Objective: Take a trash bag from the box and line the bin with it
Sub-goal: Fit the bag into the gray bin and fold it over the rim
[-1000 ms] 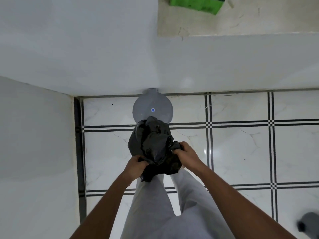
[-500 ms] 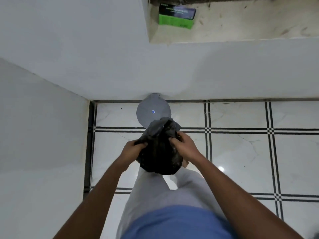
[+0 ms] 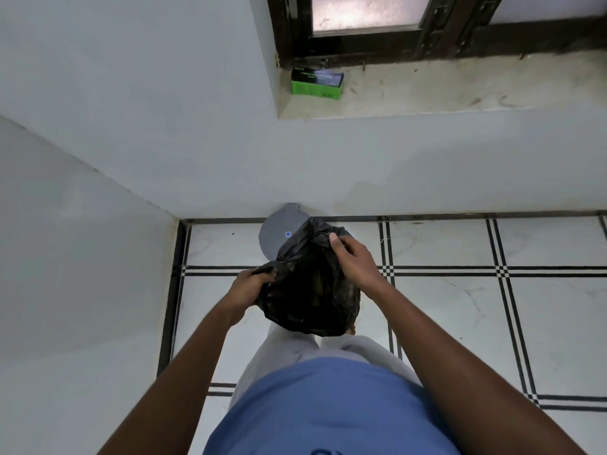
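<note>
Above the bin (image 3: 274, 233), both hands grip the trash bag (image 3: 308, 290).

The black trash bag (image 3: 308, 290) is glossy, crumpled plastic, bunched into a loose bundle and held up off the floor, its upper edge raised toward the far right. Just behind it, partly hidden by it, stands the grey round bin (image 3: 274, 233), lid shut with a small blue dot, against the far wall. The green and black box (image 3: 317, 83) lies on the far window ledge.
</note>
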A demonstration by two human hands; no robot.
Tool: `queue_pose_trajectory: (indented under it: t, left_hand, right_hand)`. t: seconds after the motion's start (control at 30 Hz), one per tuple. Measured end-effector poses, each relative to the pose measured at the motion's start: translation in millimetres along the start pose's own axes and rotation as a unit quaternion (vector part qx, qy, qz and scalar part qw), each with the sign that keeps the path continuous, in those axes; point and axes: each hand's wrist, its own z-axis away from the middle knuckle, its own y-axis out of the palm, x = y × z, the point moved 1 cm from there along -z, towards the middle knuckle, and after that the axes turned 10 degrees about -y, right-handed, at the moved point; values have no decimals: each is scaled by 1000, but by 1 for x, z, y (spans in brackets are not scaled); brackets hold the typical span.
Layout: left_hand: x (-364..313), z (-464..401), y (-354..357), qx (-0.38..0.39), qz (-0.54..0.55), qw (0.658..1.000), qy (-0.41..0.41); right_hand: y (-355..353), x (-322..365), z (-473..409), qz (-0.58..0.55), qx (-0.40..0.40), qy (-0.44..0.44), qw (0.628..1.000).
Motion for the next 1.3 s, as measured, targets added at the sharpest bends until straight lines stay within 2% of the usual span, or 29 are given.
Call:
queue_pose_trajectory:
  t: [0.2,0.4,0.57,0.83,1.0,1.13,1.3]
  left_hand:
    - [7,-10,-7,4,10,1000,-18]
    - [15,-24,-13,21,30,999,-28]
    - [22,-46,-19,42,55,995,-69]
    - [18,-104,-27,95,149,975,-136]
    - [6,-178,-34,63,226,960,-156]
    - [-1,-249,-45,24,313,934,-171]
    - [-18,-317,-73,-3,338,933,-128]
  right_hand:
    - [5,-10,-1,-1,-25,3,1000]
    - [22,-26,-6,46,-32,14,998]
    - [40,-31,-21,73,-33,11,997]
    - [74,-51,-82,15,15,115,993]
    - [106,-86,-148,-28,22,166,985]
    - [141,-123,-211,-85,14,206,975]
    - [188,-169,-276,-196,24,250,948]
